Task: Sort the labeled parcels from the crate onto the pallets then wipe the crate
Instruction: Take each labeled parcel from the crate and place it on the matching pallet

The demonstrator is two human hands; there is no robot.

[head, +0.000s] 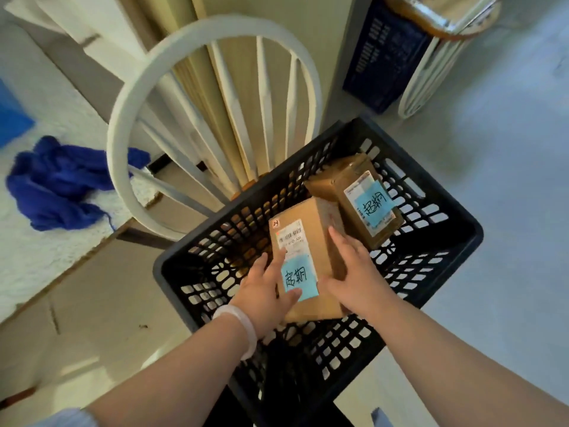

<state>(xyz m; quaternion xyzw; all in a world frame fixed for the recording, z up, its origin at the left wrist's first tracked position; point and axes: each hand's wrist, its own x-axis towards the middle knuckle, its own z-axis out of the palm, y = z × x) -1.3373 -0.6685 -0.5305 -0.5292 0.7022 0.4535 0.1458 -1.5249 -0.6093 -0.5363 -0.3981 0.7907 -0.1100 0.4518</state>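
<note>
Below me, a person's two bare arms reached down into a black lattice crate that sat in front of a white spindle-back chair. Two brown cardboard parcels lay inside it. The near parcel lay in the middle of the crate, pressed between both hands. The left hand lay flat along its left edge, with the thumb over a blue label bearing handwritten characters. The right hand lay along its right edge. Each grip was wide, with fingers straight against the cardboard rather than curled round it. A white bracelet circled the left wrist. The far parcel lay towards the crate's far right corner, just beside the near one, and carried a similar blue label. To the left, a crumpled blue cloth lay on a white tabletop, well apart from the crate. The floor to the right was pale.
</note>
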